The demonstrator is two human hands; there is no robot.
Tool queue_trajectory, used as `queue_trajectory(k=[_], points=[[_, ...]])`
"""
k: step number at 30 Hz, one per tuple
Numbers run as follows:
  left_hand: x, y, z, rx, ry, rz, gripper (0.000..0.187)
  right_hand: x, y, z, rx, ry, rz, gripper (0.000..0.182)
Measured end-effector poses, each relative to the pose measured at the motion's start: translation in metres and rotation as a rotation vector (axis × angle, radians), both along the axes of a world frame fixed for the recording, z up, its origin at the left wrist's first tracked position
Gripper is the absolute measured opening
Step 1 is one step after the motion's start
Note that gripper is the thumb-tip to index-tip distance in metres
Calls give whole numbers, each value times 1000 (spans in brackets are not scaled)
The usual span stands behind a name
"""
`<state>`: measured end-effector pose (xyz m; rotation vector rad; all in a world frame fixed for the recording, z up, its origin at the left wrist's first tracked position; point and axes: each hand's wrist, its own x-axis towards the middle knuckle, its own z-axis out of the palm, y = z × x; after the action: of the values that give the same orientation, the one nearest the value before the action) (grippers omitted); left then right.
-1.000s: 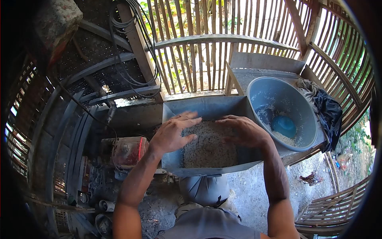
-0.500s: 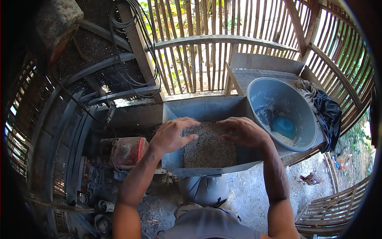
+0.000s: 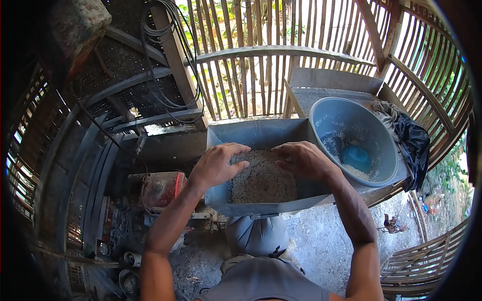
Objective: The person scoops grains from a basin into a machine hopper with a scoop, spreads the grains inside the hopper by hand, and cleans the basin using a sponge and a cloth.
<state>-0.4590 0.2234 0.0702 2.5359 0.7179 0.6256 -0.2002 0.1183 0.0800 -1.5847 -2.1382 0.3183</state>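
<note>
A grey metal hopper (image 3: 241, 210) stands in front of me, with a layer of pale, coarse grain (image 3: 266, 185) across its bottom. Over the left part of the grain hovers my left hand (image 3: 220, 164), fingers curved and the thumb held apart, nothing in it. Facing it from the right is my right hand (image 3: 304, 159), also with bent, parted fingers and no object in its grasp. Whether any fingertips touch the grain cannot be made out. A full grey sack (image 3: 256, 235) sits below the hopper's near edge.
At the right, a large grey-blue basin (image 3: 326, 120) on a wooden bench holds a blue bowl (image 3: 355, 158) and some grain. Dark cloth (image 3: 414, 145) lies beside it. Red-topped machinery (image 3: 161, 189) stands left, near coiled cable (image 3: 150, 30). A chicken (image 3: 393, 224) is on the floor.
My hands have shifted slightly upward in view and a little closer together above the grain. The grain surface looks lighter and more disturbed. The chicken has raised its head.
</note>
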Motion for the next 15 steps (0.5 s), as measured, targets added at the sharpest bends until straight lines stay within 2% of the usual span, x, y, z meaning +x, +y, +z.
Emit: queue_trajectory(k=[2, 5, 7, 9, 10, 12, 13, 15], points=[[-4, -22, 25, 135, -33, 25, 35, -12, -16, 19, 133, -76, -45, 29], [-2, -51, 37, 174, -150, 77, 32, -35, -32, 25, 347, 41, -176, 22], [4, -59, 11, 259, -69, 48, 32, -49, -30, -16, 289, -75, -250, 22], [5, -69, -1, 245, 71, 32, 32, -51, -40, -4, 6, -149, -240, 27], [5, -72, 6, 456, 43, 47, 33, -52, -46, 7, 159, -131, -251, 28], [-4, -76, 22, 451, 41, 57, 35, -51, -50, 25, 477, -89, -274, 31], [-6, -77, 26, 447, 43, 53, 37, -52, -49, 17, 403, -119, -264, 32], [-1, -81, 23, 133, 298, 108, 37, -66, -48, 9, 254, -181, -256, 34]])
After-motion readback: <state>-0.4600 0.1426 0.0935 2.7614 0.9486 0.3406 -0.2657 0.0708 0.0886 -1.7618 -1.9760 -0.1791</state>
